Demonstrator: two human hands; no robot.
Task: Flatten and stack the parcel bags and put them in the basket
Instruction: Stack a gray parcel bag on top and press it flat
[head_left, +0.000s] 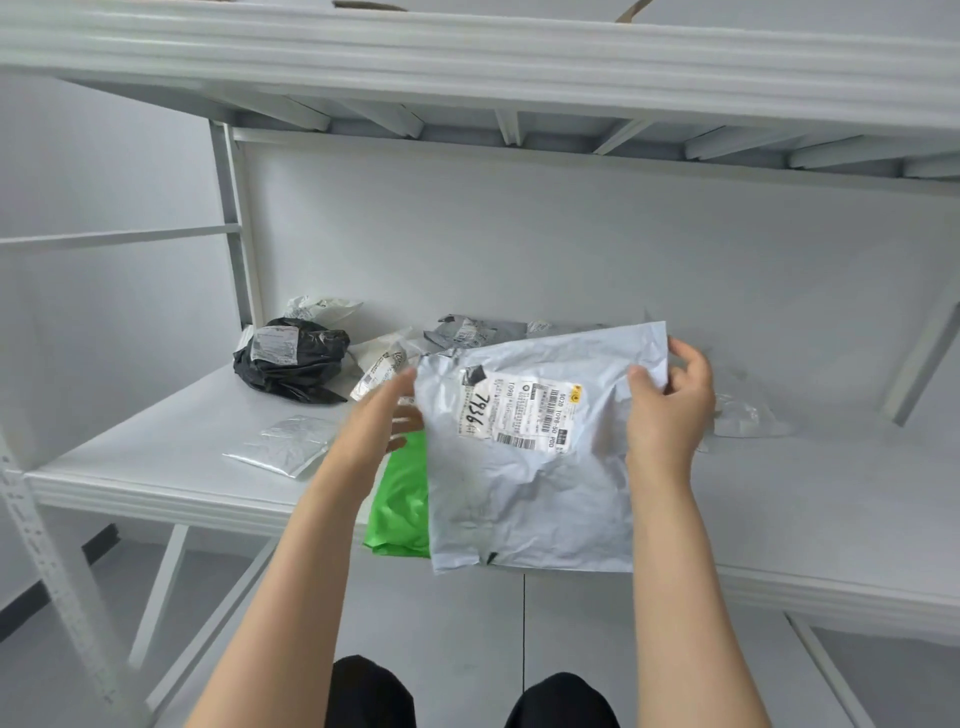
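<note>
Two hands (382, 418) (670, 402) on one grey bag (524, 499)

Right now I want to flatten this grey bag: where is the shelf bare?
Widest bare patch: right of the grey bag, in front of the clear bag. A smaller one: left of the silver pouch. Crowded at rear left: black bag, white bags.

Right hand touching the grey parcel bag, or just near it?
Touching. Head view: the right hand pinches the grey parcel bag at its upper right corner, thumb in front, fingers behind the edge.
</note>
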